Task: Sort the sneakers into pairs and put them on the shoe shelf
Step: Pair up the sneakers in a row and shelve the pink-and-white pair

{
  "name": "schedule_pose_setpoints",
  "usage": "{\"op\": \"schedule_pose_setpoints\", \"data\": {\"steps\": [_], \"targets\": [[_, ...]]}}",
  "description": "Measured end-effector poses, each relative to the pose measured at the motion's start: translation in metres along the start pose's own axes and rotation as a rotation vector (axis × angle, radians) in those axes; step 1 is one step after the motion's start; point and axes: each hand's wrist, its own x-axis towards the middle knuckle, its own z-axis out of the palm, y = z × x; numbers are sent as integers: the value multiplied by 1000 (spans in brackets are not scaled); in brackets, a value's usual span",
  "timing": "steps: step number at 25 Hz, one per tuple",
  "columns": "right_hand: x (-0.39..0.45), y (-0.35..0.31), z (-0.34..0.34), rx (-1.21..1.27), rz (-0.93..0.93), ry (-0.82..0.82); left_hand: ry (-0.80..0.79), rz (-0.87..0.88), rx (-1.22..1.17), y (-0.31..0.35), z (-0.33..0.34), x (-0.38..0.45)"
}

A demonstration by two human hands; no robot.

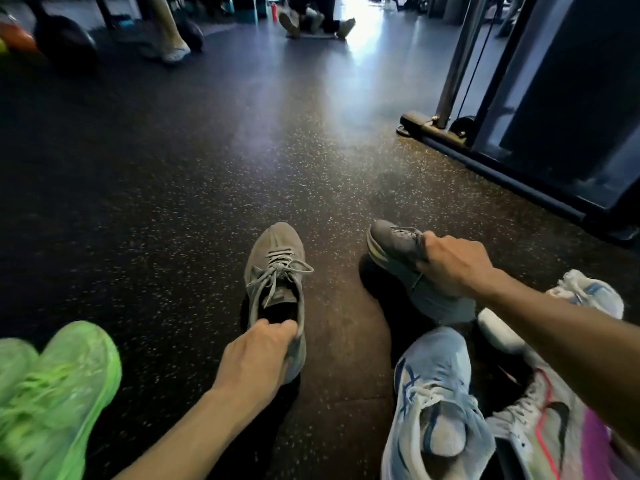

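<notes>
Dark speckled rubber gym floor [194, 188] fills the view, seen from a head cam looking down and fwd. Nearest, at bottom left, sits a pair of neon green sneakers [52, 396], blurred, side by side. At bottom right lie a light blue sneaker w/ dark blue stripes [436, 407] and, touching it on the right, a white sneaker w/ a black swoosh and pink-purple sole [547, 427]; another white and blue sneaker [585, 292] shows beyond the right forearm.

Left hand [256, 358] reaches fwd from the bottom centre, fingers curled over the heel collar of a grey lace-up sneaker [277, 271], pinching it; toe points away, laces loose. Whether its sole is on the floor can't be told.

Right hand [453, 265] comes in from the right edge and is clenched on the tongue/collar area of a second grey sneaker [398, 247], matching colour, yellowish sole edge showing, tilted w/ toe raised to the upper left. The 2 grey shoes are apart, bare floor between them.

Farther off, right: base of a dark blue cable machine [540, 140] w/ a steel post. Far bkgd: other people's legs and shoes, dim and blurry, plus glare on the floor.
</notes>
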Motion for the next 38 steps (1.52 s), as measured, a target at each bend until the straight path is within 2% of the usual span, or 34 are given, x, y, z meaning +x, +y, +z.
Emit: {"op": "schedule_pose_setpoints", "data": {"steps": [6, 12, 16, 22, 28, 34, 38], "targets": [[-49, -85, -45, 180, 23, 30, 45, -4, -26, -22, -31, -39], [-111, -162, -44, 284, -1, 33, 20, -7, -13, -46, -36, -85], [-145, -214, -31, 300, -47, 1, -29, -34, 19, -65, -27, -117], [-179, -289, -13, 197, -129, -79, -73, -89, 22, -104, -3, -165], [-202, -336, 6, 163, -229, -128, -106, -143, 9, -138, 11, -197], [-211, -365, 6, 386, -274, -288, -59, -164, 34, -148, 13, -210], [-213, -366, 1, 400, -366, -363, -31, -158, 48, -148, 16, -208]]}}
